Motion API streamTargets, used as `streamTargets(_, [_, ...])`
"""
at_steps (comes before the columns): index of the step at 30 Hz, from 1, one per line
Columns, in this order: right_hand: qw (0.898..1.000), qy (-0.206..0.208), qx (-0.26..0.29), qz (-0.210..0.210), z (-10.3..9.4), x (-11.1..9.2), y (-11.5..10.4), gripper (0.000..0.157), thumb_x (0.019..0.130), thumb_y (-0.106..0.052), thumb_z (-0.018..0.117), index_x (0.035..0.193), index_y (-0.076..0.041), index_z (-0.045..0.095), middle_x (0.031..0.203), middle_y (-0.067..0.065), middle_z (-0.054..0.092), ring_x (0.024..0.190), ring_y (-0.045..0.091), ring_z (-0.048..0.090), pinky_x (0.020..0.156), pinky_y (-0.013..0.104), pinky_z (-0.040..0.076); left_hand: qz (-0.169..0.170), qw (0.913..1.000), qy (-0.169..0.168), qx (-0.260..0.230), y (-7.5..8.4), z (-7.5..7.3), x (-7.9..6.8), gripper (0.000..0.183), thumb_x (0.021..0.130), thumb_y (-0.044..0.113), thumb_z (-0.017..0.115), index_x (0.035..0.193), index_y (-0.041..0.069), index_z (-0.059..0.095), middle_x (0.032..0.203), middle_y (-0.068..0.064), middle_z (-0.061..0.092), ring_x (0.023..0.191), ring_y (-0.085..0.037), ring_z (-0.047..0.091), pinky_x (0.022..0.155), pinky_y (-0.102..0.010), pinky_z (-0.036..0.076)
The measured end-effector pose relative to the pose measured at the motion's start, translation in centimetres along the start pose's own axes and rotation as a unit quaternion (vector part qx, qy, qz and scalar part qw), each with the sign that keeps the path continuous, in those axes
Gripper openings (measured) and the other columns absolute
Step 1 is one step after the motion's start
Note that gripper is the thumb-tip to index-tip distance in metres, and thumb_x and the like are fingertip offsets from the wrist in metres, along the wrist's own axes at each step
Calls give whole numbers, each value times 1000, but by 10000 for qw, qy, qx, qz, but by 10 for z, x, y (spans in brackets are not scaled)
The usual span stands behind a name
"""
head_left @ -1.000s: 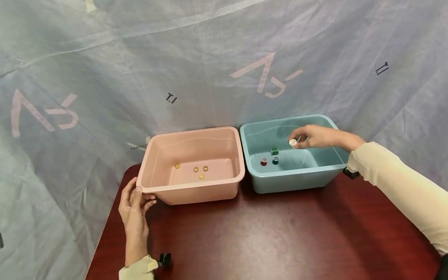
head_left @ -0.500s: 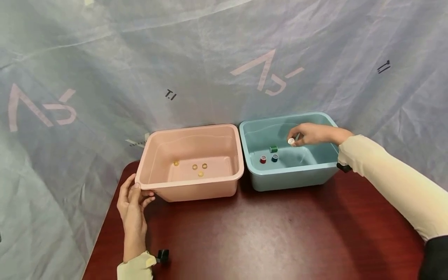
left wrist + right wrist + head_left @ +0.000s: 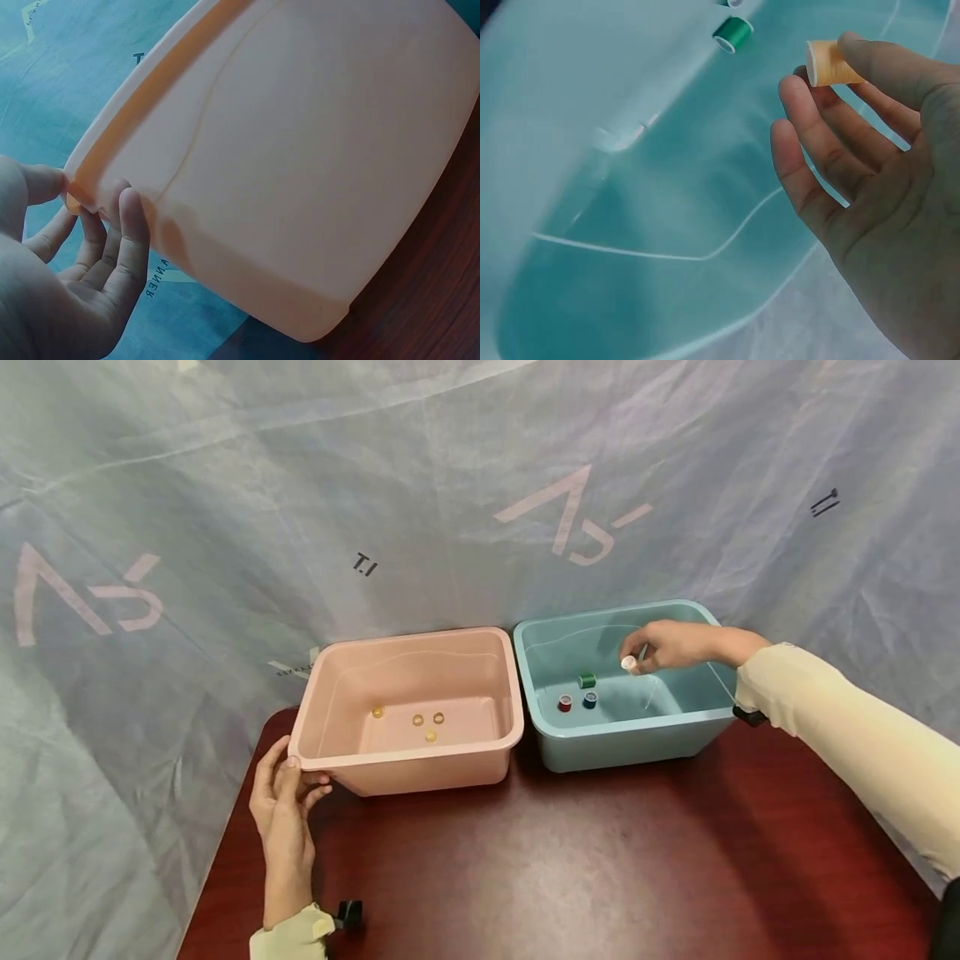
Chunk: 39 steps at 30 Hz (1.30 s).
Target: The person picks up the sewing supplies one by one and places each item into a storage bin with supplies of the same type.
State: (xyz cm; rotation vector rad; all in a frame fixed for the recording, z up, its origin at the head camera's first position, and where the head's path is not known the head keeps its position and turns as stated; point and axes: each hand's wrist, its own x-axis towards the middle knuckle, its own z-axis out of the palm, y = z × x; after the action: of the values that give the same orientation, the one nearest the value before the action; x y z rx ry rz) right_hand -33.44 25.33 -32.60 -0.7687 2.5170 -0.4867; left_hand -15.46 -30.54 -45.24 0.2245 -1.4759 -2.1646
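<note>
In the head view my left hand (image 3: 283, 818) grips the near left corner of a pink plastic tub (image 3: 420, 770). The left wrist view has the thumb and fingers pinching its rim (image 3: 112, 124). Over the inside of a blue tub (image 3: 637, 741), my right hand (image 3: 671, 645) holds a small thread spool (image 3: 628, 665) with white ends. Up close in the right wrist view, the spool's thread (image 3: 835, 64) looks yellow-orange, pinched between thumb and fingertips. Below it on the blue tub's floor lie a green spool (image 3: 587, 681), a red spool (image 3: 565, 703) and a dark blue spool (image 3: 590, 700).
Several small yellowish ring-like pieces (image 3: 438, 718) lie on the pink tub's floor. Both tubs stand side by side at the back of a dark red table (image 3: 525, 868). A grey printed sheet (image 3: 435, 527) hangs right behind them.
The right hand shifts slightly left, then slightly back right, still holding the spool over the blue tub. My left hand keeps its grip on the pink tub's corner.
</note>
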Motion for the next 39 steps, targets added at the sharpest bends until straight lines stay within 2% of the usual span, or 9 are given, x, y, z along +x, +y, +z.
streamTargets(4, [9998, 110, -159, -46, -9, 1, -8, 24, 102, -12, 68, 125, -7, 70, 123, 12, 71, 111, 27, 68, 88, 40, 60, -20, 10000, 48, 72, 4, -4, -1, 47, 105, 13, 63, 150, 3, 53, 100, -4, 68, 65, -16, 70, 54, -26, 63])
streamTargets(9, [9995, 315, -70, 7, -19, 6, -19, 28, 103, -16, 67, 130, -8, 68, 127, 12, 71, 111, 26, 69, 90, 44, 61, -51, 9998, 204, 69, 6, -10, -10, 48, 105, 10, 63, 150, 1, 51, 97, -3, 67, 63, -16, 70, 52, -26, 62])
streamTargets(15, [9993, 354, 20, 96, -30, 14, -16, 28, 101, -13, 69, 128, -8, 69, 122, 12, 72, 108, 25, 70, 85, 38, 60, -2, 9999, 123, 96, 7, -8, -10, 47, 105, 13, 63, 149, 2, 52, 101, -6, 69, 65, -16, 70, 54, -26, 63])
streamTargets(21, [9994, 307, 158, 9, -24, 22, 1, 29, 99, -11, 71, 127, -5, 69, 121, 14, 72, 106, 26, 71, 84, 37, 60, -98, 9994, 71, 329, 4, -4, -9, 46, 106, 15, 61, 150, 5, 52, 105, -7, 69, 66, -15, 70, 56, -25, 63])
streamTargets(28, [9993, 155, 289, -191, -17, 36, 15, 35, 98, -7, 71, 132, 1, 68, 128, 19, 70, 104, 25, 71, 84, 38, 61, -107, 9990, 153, 396, 0, -2, -11, 45, 106, 16, 62, 149, 6, 54, 103, -6, 68, 66, -14, 69, 55, -25, 63])
streamTargets(35, [9985, -274, 470, -87, -8, 41, 32, 33, 98, -5, 70, 131, -2, 69, 133, 20, 67, 106, 27, 71, 91, 45, 61, -180, 9988, 112, 448, -6, 1, -12, 46, 107, 17, 61, 150, 6, 53, 102, -6, 68, 66, -14, 70, 56, -25, 63])
streamTargets(39, [9969, -408, 652, -150, -2, 45, 36, 32, 98, -4, 71, 129, -2, 70, 132, 20, 66, 105, 27, 71, 88, 40, 62, -148, 9989, 100, 425, -6, 2, -10, 47, 106, 18, 61, 151, 5, 52, 102, -6, 68, 66, -14, 70, 55, -25, 63])
